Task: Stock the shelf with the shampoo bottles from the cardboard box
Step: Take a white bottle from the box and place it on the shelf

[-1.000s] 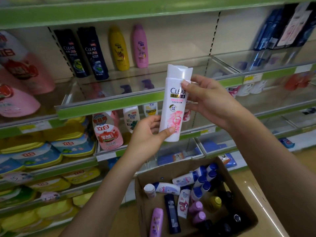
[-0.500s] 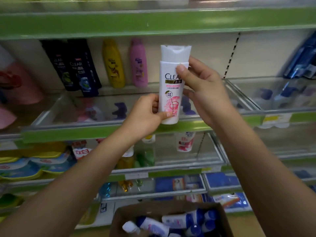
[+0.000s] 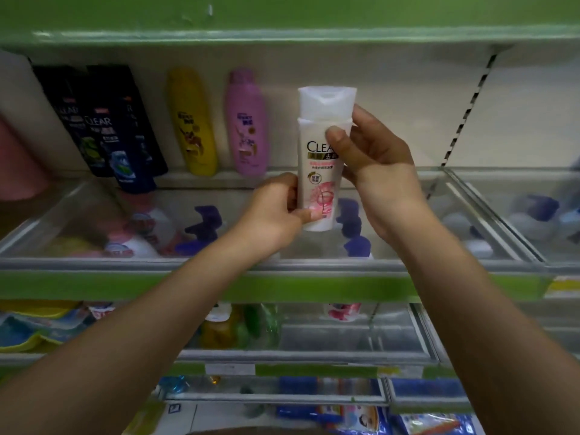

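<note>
A white shampoo bottle (image 3: 318,171) with a pink flower label stands upright in both my hands, in front of the glass shelf (image 3: 282,265). My left hand (image 3: 273,211) grips its base from the left. My right hand (image 3: 373,158) holds its upper half, thumb across the label. At the back of the shelf stand two dark shampoo bottles (image 3: 103,127), a yellow bottle (image 3: 193,124) and a pink bottle (image 3: 248,124). Only a thin brown edge of the cardboard box (image 3: 251,431) shows at the bottom.
A green shelf edge (image 3: 282,17) runs close overhead. A perforated upright (image 3: 464,111) divides this bay from the one on the right. Bare shelf lies right of the pink bottle. Lower shelves hold pouches (image 3: 34,328) and other bottles (image 3: 219,324).
Both hands have lifted the white bottle from above the box up to the level of the glass shelf. My view has tilted up, so the box has dropped almost out of sight.
</note>
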### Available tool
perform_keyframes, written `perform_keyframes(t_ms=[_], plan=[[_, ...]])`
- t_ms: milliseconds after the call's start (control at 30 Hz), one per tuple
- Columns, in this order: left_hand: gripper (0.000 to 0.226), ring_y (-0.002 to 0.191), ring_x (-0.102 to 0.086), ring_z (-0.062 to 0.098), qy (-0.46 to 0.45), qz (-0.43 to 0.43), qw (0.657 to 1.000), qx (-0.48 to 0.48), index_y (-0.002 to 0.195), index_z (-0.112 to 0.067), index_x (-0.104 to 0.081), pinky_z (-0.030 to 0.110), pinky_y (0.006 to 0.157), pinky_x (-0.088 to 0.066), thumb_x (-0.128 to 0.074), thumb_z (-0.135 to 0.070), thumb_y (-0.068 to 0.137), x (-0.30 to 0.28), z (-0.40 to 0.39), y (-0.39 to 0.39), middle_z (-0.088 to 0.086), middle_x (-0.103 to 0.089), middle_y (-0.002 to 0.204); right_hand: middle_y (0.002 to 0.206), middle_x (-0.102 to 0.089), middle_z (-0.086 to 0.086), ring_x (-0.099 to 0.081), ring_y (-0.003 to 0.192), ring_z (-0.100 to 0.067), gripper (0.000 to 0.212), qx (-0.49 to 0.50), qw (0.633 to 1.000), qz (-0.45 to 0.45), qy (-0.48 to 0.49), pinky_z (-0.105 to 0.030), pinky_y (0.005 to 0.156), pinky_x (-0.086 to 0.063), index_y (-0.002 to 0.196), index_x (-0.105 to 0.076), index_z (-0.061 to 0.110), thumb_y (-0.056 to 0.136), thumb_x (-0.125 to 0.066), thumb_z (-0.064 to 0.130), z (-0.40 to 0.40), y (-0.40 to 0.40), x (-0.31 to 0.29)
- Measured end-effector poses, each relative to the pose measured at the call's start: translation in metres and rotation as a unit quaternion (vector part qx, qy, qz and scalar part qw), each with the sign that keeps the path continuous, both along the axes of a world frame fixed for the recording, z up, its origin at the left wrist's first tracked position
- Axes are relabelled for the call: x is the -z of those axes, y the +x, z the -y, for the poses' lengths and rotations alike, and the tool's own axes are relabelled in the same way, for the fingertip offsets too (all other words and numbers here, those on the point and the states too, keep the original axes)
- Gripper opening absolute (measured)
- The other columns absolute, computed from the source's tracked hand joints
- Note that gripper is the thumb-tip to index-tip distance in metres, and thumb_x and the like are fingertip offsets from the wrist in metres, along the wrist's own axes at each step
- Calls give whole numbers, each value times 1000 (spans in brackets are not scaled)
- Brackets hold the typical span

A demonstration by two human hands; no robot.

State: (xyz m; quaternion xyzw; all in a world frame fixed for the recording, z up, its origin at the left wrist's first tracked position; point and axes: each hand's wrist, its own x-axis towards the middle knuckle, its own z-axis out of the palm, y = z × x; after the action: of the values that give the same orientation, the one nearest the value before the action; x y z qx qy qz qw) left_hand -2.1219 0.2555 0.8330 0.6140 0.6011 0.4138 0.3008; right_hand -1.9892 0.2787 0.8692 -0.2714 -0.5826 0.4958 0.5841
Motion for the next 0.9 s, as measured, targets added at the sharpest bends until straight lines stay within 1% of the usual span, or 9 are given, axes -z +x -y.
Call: perform_keyframes(t_ms=[67, 167, 333, 400, 500, 600, 700, 800, 900], plan=[[33, 101, -65, 18, 10, -4, 1000, -5, 109, -15, -60, 42, 94, -51, -72, -11, 79, 3, -11, 4, 5, -69, 109, 109, -70, -8, -68, 97, -12, 32, -7, 1000, 14, 25, -28, 83, -55, 126, -57, 13, 95, -55, 4, -11, 4, 3], [33, 101, -65, 20, 24, -26, 999, -8, 108, -18, -61, 44, 92, -52, -74, -15, 78, 4, -26, 11, 5, -69, 110, 114, -68, -10, -67, 100, -12, 36, -3, 998, 32, 46, -26, 82, -53, 133, -53, 6, 97, -52, 4, -26, 9, 6], [36, 102, -62, 15, 15, -74, 997, -10, 117, -18, -57, 31, 92, -49, -70, -19, 83, 2, -53, 19, -2, -66, 114, 112, -68, -7, -68, 95, -8, 35, 25, 998, 44, 43, -22, 81, -54, 133, -53, 5, 98, -52, 7, -52, 15, 9], [34, 103, -63, 16, 19, -69, 997, -6, 118, -18, -56, 33, 92, -51, -67, -19, 85, 3, -63, 22, 0, -66, 115, 110, -68, -7, -68, 92, -7, 34, 28, 997, 46, 48, -22, 79, -53, 131, -54, 5, 98, -52, 7, -61, 17, 10], [30, 102, -62, 16, 27, -61, 998, -6, 115, -20, -56, 34, 93, -51, -65, -16, 86, 5, -76, 25, 0, -66, 113, 111, -68, -13, -69, 95, -14, 34, 30, 995, 65, 66, -25, 81, -55, 132, -53, 3, 99, -51, 11, -75, 22, 10], [30, 103, -62, 17, 42, -49, 998, -1, 116, -16, -57, 25, 88, -47, -62, -11, 87, 7, -86, 29, 2, -66, 114, 111, -69, -13, -70, 97, -17, 36, 42, 994, 76, 69, -29, 84, -57, 134, -54, 6, 99, -53, 16, -90, 26, 11], [33, 106, -59, 16, 56, -55, 997, 4, 121, -11, -54, 20, 83, -42, -60, -9, 89, 6, -95, 35, 4, -63, 118, 109, -70, -5, -70, 94, -10, 34, 71, 992, 93, 50, -23, 80, -57, 131, -57, 14, 98, -55, 23, -104, 28, 10], [35, 112, -56, 17, 52, -60, 997, 2, 125, -11, -51, 20, 87, -40, -59, -11, 90, 7, -105, 40, 5, -61, 123, 117, -66, -8, -67, 100, -11, 34, 85, 989, 111, 41, -20, 79, -57, 130, -59, 20, 97, -57, 28, -118, 30, 10], [35, 113, -58, 20, 54, -55, 997, -21, 124, -10, -53, 23, 90, -42, -61, -12, 89, 8, -113, 44, 7, -62, 122, 119, -63, -12, -67, 102, -14, 35, 87, 987, 123, 49, -27, 86, -57, 130, -60, 21, 97, -57, 30, -130, 33, 12]])
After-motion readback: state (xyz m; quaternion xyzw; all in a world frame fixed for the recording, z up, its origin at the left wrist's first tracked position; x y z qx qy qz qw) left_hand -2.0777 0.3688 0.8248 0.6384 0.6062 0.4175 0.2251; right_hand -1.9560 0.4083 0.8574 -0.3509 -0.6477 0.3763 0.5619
